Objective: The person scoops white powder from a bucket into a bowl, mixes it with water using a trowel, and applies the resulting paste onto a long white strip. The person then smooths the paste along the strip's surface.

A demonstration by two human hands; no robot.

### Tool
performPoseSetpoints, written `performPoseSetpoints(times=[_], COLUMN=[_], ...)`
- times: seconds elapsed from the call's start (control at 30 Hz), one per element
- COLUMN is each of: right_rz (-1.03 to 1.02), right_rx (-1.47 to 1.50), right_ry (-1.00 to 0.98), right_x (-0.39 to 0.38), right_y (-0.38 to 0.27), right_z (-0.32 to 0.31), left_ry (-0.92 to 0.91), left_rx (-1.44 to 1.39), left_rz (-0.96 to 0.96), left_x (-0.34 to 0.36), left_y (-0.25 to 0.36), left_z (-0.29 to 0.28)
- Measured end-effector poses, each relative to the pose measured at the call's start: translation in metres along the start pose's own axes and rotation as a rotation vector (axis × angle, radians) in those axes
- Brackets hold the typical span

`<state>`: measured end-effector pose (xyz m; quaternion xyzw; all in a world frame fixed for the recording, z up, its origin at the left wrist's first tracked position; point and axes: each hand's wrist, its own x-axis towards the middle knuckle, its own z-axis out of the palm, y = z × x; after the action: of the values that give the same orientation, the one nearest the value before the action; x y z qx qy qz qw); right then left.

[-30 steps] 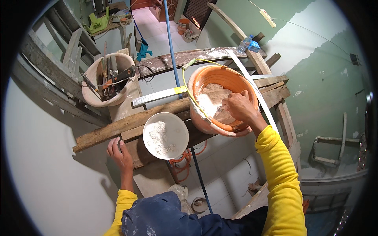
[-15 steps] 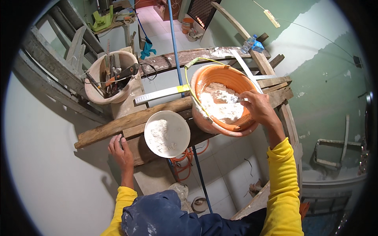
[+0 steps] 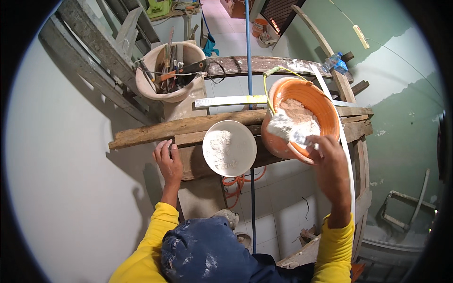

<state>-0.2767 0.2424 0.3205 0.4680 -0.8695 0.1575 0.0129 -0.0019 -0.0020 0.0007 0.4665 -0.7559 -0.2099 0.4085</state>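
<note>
My right hand (image 3: pixel 329 158) grips a scraper (image 3: pixel 298 138) loaded with white powder (image 3: pixel 282 124), raised at the near rim of an orange bucket (image 3: pixel 328 115) that has powder inside and a yellow-green handle. My left hand (image 3: pixel 167 160), fingers bent and apart, rests at the left end of some stacked planks (image 3: pixel 141 132), holding nothing. Just right of it, a white bowl (image 3: pixel 245 148) with some white powder sits on the planks. The scraper's shape is partly hidden by powder and fingers.
A tub of tools (image 3: pixel 151 89) stands at the back left beside grey metal framing (image 3: pixel 89 66). A blue pole (image 3: pixel 248 35) runs vertically behind the planks. A white straight strip (image 3: pixel 230 101) lies across. Plastic bottles (image 3: pixel 332 63) sit on the right timber; orange hose (image 3: pixel 234 184) lies below.
My right hand has drawn back toward me from inside the bucket, lifting powder on the scraper to the near rim. The whole view has shifted, with most objects appearing farther right.
</note>
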Motion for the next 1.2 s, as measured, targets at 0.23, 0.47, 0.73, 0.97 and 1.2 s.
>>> performPoseSetpoints(times=[0.23, 0.47, 0.73, 0.97, 1.2], right_rz=[-0.045, 0.139, 0.166, 0.204, -0.048], right_rx=[0.062, 0.211, 0.248, 0.077, 0.096], right_ry=[-0.12, -0.285, -0.269, -0.389, -0.192], right_x=[-0.035, -0.022, -0.016, -0.012, -0.019], right_y=[-0.046, -0.027, -0.028, -0.042, -0.055], right_z=[0.087, 0.154, 0.163, 0.151, 0.069], left_ry=[0.0, -0.011, -0.011, -0.014, -0.016], left_rx=[0.001, -0.02, -0.022, -0.007, -0.016], left_rz=[-0.009, -0.03, -0.022, -0.021, -0.035], left_x=[-0.002, -0.001, -0.001, 0.0, -0.002], left_y=[-0.002, 0.0, -0.003, -0.003, -0.003], left_z=[-0.001, -0.001, -0.001, -0.001, 0.0])
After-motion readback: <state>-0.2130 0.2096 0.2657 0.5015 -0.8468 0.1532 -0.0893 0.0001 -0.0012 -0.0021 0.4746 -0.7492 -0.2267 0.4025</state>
